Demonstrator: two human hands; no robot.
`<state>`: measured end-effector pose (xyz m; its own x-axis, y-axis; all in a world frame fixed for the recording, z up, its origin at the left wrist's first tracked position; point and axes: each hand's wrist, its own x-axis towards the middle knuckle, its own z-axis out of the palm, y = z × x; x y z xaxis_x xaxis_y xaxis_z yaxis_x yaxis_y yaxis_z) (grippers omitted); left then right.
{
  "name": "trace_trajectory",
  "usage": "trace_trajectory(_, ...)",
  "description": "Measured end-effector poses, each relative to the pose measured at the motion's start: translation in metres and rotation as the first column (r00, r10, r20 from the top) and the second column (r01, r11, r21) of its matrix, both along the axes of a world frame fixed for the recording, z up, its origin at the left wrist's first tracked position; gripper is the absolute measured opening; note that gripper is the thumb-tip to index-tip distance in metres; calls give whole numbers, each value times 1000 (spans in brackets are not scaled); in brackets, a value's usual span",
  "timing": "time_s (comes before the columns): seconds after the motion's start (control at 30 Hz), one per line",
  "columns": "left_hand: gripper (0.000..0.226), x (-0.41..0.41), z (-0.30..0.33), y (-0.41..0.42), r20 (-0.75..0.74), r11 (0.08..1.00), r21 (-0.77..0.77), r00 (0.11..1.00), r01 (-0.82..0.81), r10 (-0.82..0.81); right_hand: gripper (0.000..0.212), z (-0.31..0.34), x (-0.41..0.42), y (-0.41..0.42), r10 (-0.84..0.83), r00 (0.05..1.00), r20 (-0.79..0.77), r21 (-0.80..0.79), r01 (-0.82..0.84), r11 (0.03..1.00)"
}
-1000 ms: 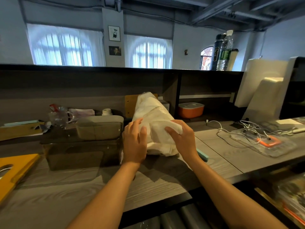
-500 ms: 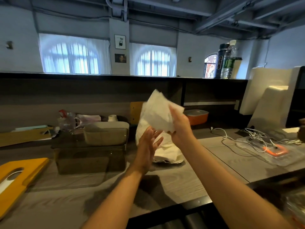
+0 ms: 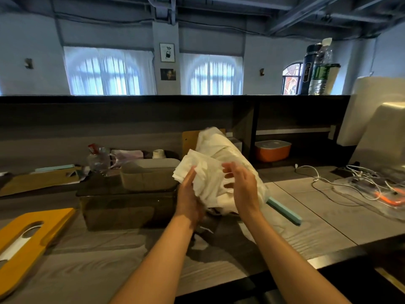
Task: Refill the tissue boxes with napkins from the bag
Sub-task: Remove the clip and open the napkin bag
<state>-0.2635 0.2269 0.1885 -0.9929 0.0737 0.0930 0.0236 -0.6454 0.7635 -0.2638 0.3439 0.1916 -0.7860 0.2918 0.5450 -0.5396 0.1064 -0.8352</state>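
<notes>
My left hand (image 3: 189, 195) and my right hand (image 3: 242, 189) have a stack of white napkins (image 3: 202, 175) between them, above the table. My left palm lies flat against the stack's left side with straight fingers. The spread fingers of my right hand touch its right side. Right behind the stack stands the white napkin bag (image 3: 221, 148), its bottom hidden by my hands. Left of my hands is a dark see-through tissue box (image 3: 122, 207) with a grey-beige box (image 3: 149, 175) on top of it.
A yellow lid with a slot (image 3: 32, 233) lies at the front left. A teal strip (image 3: 285, 212) lies right of the bag. White cables and an orange device (image 3: 385, 198) cover the right side. An orange container (image 3: 272, 150) is on the shelf, clutter at the back left.
My right hand pulled a stack of napkins up out of the bag, then lowered it. My left hand left the bag and came against the stack.
</notes>
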Motion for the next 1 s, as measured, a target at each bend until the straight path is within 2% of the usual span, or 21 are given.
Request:
trace_trajectory(0.07,38,4,5,-1,23,1000,-13,1000,-7,7,52,-1,1,4,32,999,-19,-103,-33,994)
trace_trajectory(0.13,43,5,3,0,-19,994,-111,1000,-11,9,60,-3,-1,8,210,977,47,-161,-200,967)
trace_trajectory(0.2,29,2,-2,2,-94,959,-278,995,-58,33,75,1,0,7,411,898,156,-237,-370,898)
trace_trajectory(0.23,21,2,-5,2,-132,925,-363,989,-116,72,84,6,2,5,458,857,234,-273,-394,877)
trace_trajectory(0.27,18,2,-7,2,-164,892,-423,982,-158,96,86,9,2,3,438,835,334,-265,-363,893)
trace_trajectory(0.3,21,2,-9,3,-184,868,-465,978,-176,99,79,12,3,2,364,838,407,-178,-318,931)
trace_trajectory(0.37,33,6,-8,3,-209,828,-525,973,-195,96,57,11,7,0,164,904,394,180,-251,951)
trace_trajectory(0.4,35,7,-9,3,-216,817,-538,971,-207,104,51,8,9,0,136,924,358,270,-242,932)
trace_trajectory(0.53,35,10,-8,2,-163,876,-449,980,-175,113,31,-1,10,2,255,912,320,176,-322,930)
trace_trajectory(0.63,35,9,-8,1,-165,851,-477,973,-220,159,20,-1,8,2,239,939,248,189,-289,938)
trace_trajectory(0.73,37,6,-9,2,-262,781,-513,931,-356,253,29,-3,4,7,52,988,143,122,-70,990)
trace_trajectory(0.83,22,10,-11,2,-478,692,-454,809,-562,343,42,-8,-3,14,-153,986,64,84,148,985)
trace_trajectory(0.87,20,12,-10,3,-511,709,-442,804,-549,303,45,-10,-5,14,-190,981,40,131,183,974)
trace_trajectory(0.93,28,15,-12,7,-467,799,-463,872,-383,147,49,-14,-7,11,-228,973,-20,286,224,931)
trace_trajectory(1.0,50,14,-12,9,-365,853,-463,929,-240,64,44,-13,-3,6,-118,992,-36,337,123,933)
